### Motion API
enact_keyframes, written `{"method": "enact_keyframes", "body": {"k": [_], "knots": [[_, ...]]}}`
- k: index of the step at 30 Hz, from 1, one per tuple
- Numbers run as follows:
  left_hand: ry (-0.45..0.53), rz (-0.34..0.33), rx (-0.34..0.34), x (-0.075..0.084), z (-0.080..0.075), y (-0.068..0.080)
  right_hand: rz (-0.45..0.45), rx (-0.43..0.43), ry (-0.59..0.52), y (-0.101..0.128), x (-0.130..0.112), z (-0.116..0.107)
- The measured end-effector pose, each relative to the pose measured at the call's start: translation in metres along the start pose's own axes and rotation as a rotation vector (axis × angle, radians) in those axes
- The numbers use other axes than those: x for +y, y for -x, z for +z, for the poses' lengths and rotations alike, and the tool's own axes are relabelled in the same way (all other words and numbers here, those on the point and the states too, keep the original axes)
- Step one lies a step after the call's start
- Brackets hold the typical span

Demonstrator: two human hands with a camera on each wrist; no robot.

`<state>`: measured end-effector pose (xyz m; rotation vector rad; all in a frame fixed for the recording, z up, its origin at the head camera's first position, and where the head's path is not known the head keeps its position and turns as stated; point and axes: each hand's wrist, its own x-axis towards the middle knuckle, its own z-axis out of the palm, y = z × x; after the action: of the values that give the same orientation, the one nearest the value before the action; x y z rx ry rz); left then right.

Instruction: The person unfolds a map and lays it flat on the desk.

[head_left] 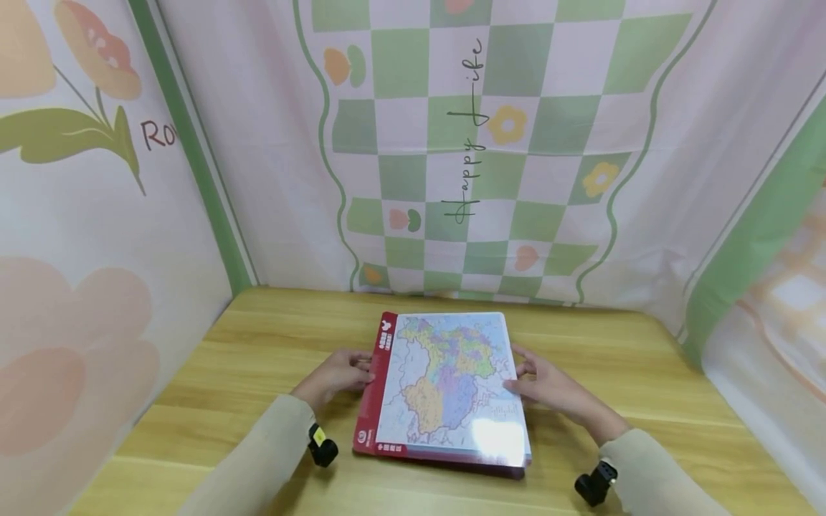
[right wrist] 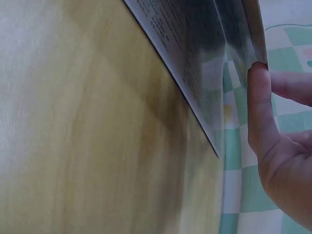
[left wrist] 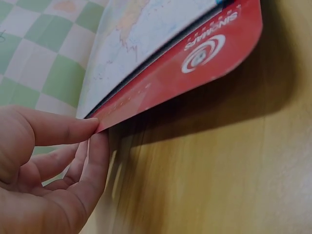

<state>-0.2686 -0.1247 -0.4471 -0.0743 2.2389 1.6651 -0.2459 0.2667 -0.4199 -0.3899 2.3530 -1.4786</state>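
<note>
Map board, red down its left side, is occupying the middle of the worktop, its coloured map facing up. Seen from the left wrist, the red border is running beside the map sheet, a dark strip showing along the seam. Seen from the right wrist, the board is showing layers: a printed panel is hanging below the upper one, a gap standing between them; whatever is lying inside, cannot tell. Side edges are sitting clear of the worktop, shadow falling beneath.

Hands are keeping well apart, one per side. Left hand is pinching the red edge, thumb above, finger below. Right hand is pinching the opposite edge of the upper layer between thumb and fingers.

Around: a green-and-white checked curtain is hanging behind the worktop's far edge, a flowered curtain at left. Pale sleeves are covering both forearms, small black devices sitting at the wrists. In the way: glare is washing out the map's lower right corner; the board is hiding the worktop under it.
</note>
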Motion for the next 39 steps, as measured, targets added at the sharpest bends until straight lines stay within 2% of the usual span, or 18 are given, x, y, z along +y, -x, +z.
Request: {"method": "enact_keyframes", "body": {"k": [5,17,29,39], "knots": [[-0.011,0.019,-0.016,0.000,-0.003,0.001,-0.020,-0.018,0.011,0.003,-0.003,-0.005],[-0.010,0.046,-0.041,-0.006,-0.014,0.001,0.003,-0.002,0.027,0.015,-0.009,-0.024],[-0.014,0.038,-0.003,-0.009,-0.025,0.007,0.008,0.017,0.039,0.027,-0.013,-0.041],[-0.003,0.025,0.011,-0.012,-0.036,0.013,0.005,0.030,0.051,0.037,-0.006,-0.055]]}}
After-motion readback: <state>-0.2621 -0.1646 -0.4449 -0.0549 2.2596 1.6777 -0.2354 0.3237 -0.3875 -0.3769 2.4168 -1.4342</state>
